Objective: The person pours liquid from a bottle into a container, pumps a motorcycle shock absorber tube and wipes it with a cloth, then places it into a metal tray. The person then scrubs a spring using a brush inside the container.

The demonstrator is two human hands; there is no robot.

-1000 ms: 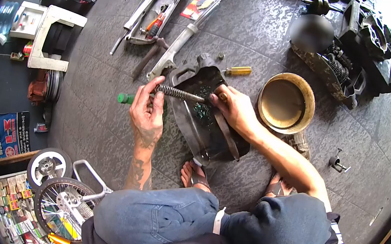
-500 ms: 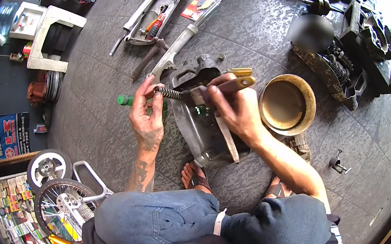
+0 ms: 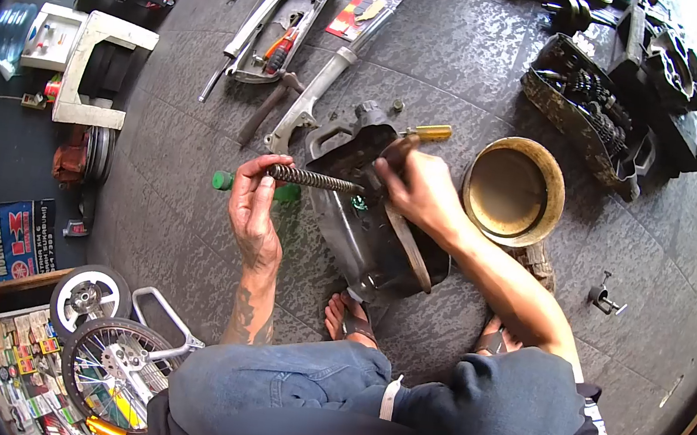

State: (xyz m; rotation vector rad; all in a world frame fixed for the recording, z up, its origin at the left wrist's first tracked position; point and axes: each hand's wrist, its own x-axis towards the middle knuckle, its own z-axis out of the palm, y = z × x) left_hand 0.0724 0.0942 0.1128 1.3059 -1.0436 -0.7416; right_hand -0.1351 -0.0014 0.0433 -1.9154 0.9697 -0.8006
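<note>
My left hand (image 3: 256, 219) pinches one end of a long coil spring (image 3: 314, 179), which points right over a cut-open dark plastic jerrycan (image 3: 346, 239). A paintbrush (image 3: 400, 148) is in my right hand (image 3: 423, 188), held near the spring's far end; my fingers and the tilt hide its bristles. Leaning in the jerrycan is a flat wooden stick (image 3: 407, 252). Behind my left hand lies a green bottle (image 3: 222, 181), partly covered. Beyond my right hand is a yellow-handled tool (image 3: 432, 132).
To the right stands a round tin (image 3: 557, 197) of murky liquid. A fork tube (image 3: 316, 94), a hammer (image 3: 261, 114) and a tool tray (image 3: 324, 3) lie ahead. Greasy engine parts (image 3: 592, 109) sit at the far right, and a small wheel (image 3: 92, 294) at the lower left.
More of the spring now shows, stretching further right from my left hand. My right hand has turned the paintbrush, so its handle no longer points out to the right.
</note>
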